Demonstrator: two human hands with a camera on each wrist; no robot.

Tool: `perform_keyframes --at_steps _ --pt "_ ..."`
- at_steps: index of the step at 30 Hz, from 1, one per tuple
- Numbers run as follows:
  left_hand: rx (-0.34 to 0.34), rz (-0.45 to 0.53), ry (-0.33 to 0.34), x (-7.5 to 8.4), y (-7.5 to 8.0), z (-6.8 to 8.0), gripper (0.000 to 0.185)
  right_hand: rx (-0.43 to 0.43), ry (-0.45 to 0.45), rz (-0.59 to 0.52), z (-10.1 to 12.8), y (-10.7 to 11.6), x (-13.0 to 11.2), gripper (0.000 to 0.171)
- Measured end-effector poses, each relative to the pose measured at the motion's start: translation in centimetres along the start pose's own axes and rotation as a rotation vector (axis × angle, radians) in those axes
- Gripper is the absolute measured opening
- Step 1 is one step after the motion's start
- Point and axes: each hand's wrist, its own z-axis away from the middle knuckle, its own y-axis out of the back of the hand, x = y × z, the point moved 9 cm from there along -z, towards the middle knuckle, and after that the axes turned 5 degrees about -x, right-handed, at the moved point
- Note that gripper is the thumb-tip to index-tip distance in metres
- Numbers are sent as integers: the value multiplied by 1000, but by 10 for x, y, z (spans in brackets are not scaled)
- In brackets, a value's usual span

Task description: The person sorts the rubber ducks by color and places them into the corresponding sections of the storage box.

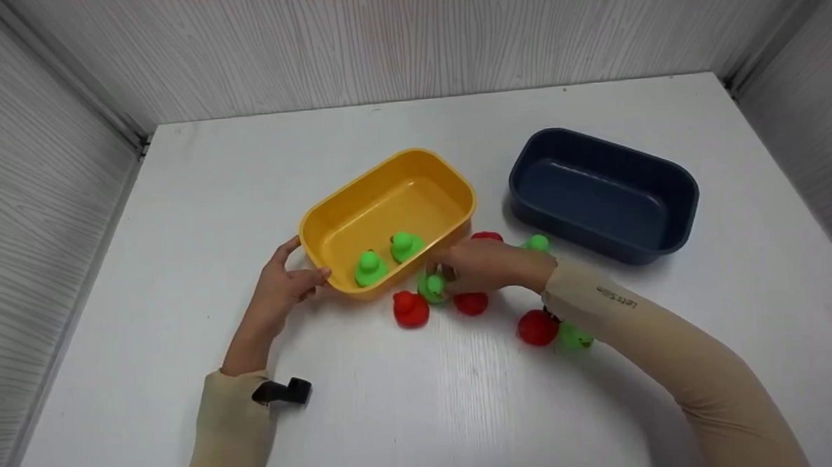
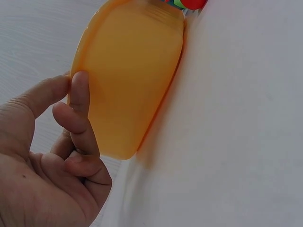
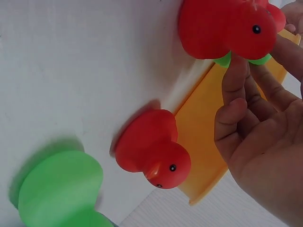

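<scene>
1. The left hand (image 1: 283, 285) holds the near corner of the yellow tub (image 1: 387, 217), thumb and fingers curled on its rim.
2. The right hand (image 1: 484, 264) pinches a green duck (image 1: 432, 287) on the white table (image 1: 423, 401), just outside the tub's near wall, between red ducks (image 1: 410, 309).
3. Two green ducks (image 1: 387, 257) sit inside the tub.
4. A dark blue tub (image 1: 604, 194) stands farther right.

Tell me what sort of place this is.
Probably a staged tabletop booth for sorting, not a home: a bare white table boxed in by pale panel walls, with only a yellow tub, a dark blue tub and small green and red toy ducks laid out.
</scene>
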Motion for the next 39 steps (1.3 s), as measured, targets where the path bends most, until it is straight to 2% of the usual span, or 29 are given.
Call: perform_keyframes --at_steps 7,13,18,26,32,39 --pt "3 -7 -1 0 2 2 84 49 100 -33 17 16 -19 22" --pt "2 7 -6 1 3 3 84 84 131 -135 39 35 -29 29" --pt "3 11 -5 1 3 2 85 159 156 -197 52 54 -31 30" --pt "10 10 5 -1 3 1 84 292 174 -276 58 76 -22 30" --pt "4 15 7 -1 2 2 84 335 122 -294 53 85 -8 33" --pt "8 15 18 -1 2 1 84 347 -36 -397 36 88 22 33"
